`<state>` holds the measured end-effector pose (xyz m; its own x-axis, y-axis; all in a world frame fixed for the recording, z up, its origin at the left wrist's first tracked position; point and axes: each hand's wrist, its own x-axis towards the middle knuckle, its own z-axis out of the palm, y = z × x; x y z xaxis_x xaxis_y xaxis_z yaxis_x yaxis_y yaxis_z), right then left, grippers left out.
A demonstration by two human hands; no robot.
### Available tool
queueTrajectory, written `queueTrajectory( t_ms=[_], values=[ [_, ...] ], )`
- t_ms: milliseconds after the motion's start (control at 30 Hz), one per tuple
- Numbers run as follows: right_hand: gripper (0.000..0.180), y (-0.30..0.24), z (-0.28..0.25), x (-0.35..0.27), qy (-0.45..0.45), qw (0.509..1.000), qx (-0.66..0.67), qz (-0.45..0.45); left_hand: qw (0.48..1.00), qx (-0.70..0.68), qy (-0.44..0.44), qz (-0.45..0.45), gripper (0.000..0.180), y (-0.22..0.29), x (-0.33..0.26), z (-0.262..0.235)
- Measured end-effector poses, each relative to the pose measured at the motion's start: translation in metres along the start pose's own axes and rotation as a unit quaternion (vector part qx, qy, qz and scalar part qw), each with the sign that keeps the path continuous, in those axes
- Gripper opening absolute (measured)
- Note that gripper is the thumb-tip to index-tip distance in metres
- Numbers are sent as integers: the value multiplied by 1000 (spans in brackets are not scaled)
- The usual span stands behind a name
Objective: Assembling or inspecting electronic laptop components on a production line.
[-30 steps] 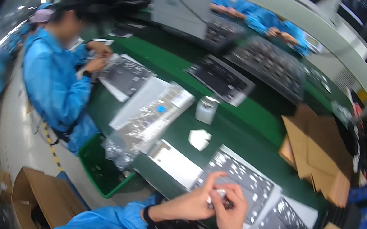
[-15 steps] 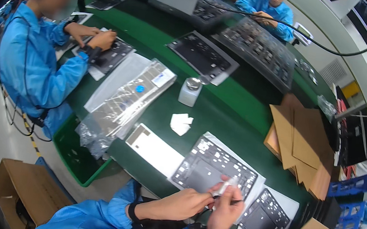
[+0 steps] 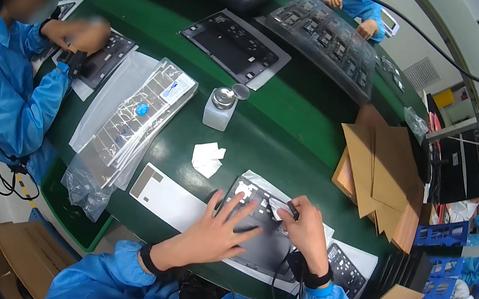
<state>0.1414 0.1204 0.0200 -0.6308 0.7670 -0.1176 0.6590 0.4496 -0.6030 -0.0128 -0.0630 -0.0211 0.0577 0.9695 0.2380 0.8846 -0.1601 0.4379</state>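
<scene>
In front of me lies a dark flat panel point(image 3: 259, 241) with white patches and small cutouts along its far part, on a white sheet. My left hand point(image 3: 215, 231) is over its left side, fingers spread, holding nothing. Between the thumb and fingers of my right hand point(image 3: 309, 231) is a white wipe point(image 3: 277, 209), together with a dark slim tool point(image 3: 292, 208) whose kind I cannot make out. The wipe is at the panel's far edge. To the right, partly hidden by my wrist, rests a second dark panel point(image 3: 348, 268).
Left of my panel lie a white strip sheet point(image 3: 165, 201), folded white wipes point(image 3: 208, 158) and a bagged stack of parts point(image 3: 135, 117). A dispenser bottle point(image 3: 219, 109) stands beyond. Cardboard sheets point(image 3: 383, 172) are piled at right. A co-worker point(image 3: 18, 83) works at left, another point(image 3: 353, 8) across the table.
My hands have come apart. The left has opened and spread over the panel; the right has carried the wipe and dark tool to the panel's far edge. The view has shifted.
</scene>
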Motion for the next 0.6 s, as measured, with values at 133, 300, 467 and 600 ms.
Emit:
queueTrajectory(
  t_ms=[133,300,467,600],
  values=[
    [25,-6,9,16,-47,998,-22,21,999,5,-29,-13,55,-5,-3,2],
    [24,-17,12,22,-61,997,1,46,998,-36,-46,-19,52,-10,-1,3],
    [22,-20,9,19,-59,997,16,54,996,-72,-49,-34,52,-11,0,2],
    [20,-22,5,16,-62,994,14,91,995,-75,-50,-31,53,-11,1,2]
  ],
)
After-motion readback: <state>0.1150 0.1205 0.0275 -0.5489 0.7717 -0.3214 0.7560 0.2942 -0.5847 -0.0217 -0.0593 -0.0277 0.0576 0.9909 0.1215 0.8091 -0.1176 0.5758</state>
